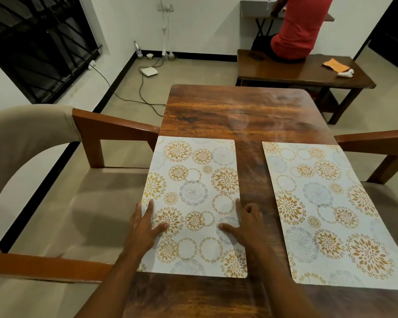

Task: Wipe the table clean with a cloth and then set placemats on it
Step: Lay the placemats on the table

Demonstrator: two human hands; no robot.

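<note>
Head view: the left hand (143,226) and right hand (245,223), fingers spread, press the left placemat (193,187) onto the surface (239,111); next it likely needs squaring with the right placemat (326,214).

Two white placemats with golden and grey flower circles lie flat on the brown wooden table (239,111). The left placemat (193,180) reaches the table's left edge. The right placemat (319,203) lies apart, slightly turned.
</note>
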